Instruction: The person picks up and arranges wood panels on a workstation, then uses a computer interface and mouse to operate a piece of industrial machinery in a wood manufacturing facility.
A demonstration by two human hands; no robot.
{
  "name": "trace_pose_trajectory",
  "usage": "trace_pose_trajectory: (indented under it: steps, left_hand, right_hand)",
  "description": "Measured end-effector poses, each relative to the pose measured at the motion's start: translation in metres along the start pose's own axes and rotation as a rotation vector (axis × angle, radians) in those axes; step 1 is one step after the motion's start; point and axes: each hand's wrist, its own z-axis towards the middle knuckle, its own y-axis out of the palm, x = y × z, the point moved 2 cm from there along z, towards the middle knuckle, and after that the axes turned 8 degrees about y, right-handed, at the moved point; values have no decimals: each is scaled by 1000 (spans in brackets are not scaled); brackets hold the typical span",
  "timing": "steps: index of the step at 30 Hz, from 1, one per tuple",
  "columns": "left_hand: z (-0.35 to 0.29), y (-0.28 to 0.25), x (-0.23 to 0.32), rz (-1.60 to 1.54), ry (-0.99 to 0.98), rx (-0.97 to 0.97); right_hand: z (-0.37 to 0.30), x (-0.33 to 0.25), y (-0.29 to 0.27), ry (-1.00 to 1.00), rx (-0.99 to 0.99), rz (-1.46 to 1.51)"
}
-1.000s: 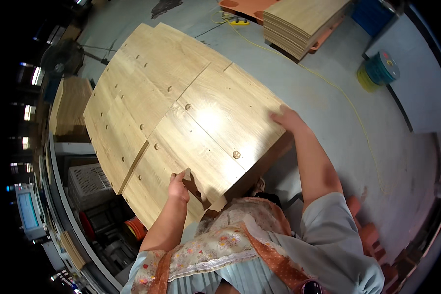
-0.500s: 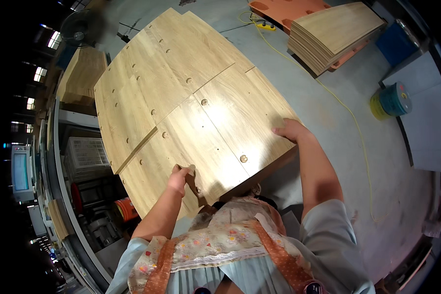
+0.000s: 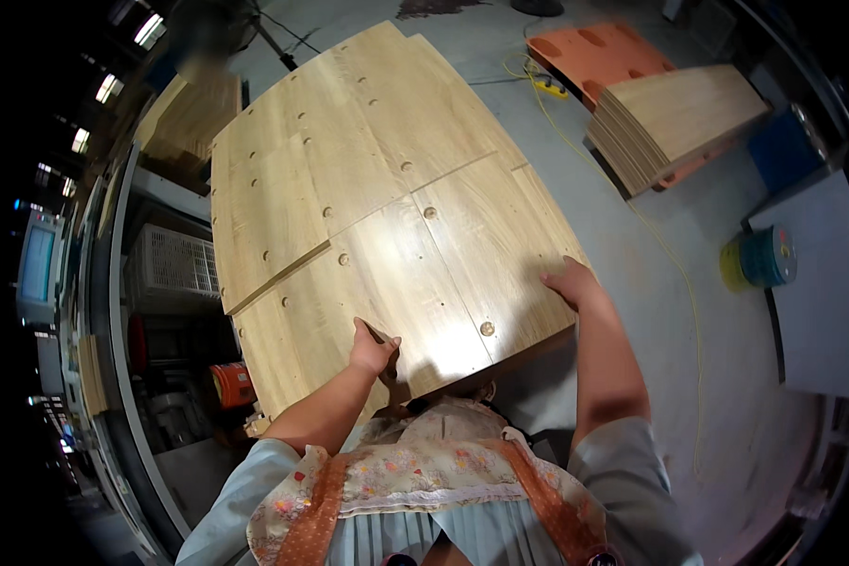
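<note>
A stack of light wood-grain panels (image 3: 396, 274) with round drilled holes lies in front of me. The nearest panels sit a step lower than, or offset from, the far wood panel (image 3: 335, 141). My left hand (image 3: 374, 352) is on the near part, thumb and forefinger spread apart; its other fingers are hidden beneath it. At the near right corner my right hand (image 3: 574, 283) rests on the panel top beside the edge. Its thumb points inward and stands apart from the forefinger, while the remaining fingers are mostly out of sight. Neither hand visibly holds anything loose.
At far right, more stacked boards (image 3: 679, 118) lie beside an orange pallet (image 3: 599, 57). A yellow cable (image 3: 674, 269) crosses the floor near a teal and yellow roll (image 3: 762, 258). Left stand a shelf with a white crate (image 3: 174, 274) and an orange container (image 3: 232, 385).
The view has swung, moving the panels rightward in the picture. My left thumb and forefinger have spread wider, and the left hand has shifted. My right hand stays at the near right corner.
</note>
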Motion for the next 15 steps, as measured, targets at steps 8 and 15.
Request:
trace_pose_trajectory:
  steps: [8,15]
  left_hand:
    - [-15,-18,17,9,90,-43]
    - [-26,-40,-50,-220,127,-20]
  right_hand:
    - [-114,-117,126,-650,189,-503]
    - [-144,-109,203,-761,59,-552]
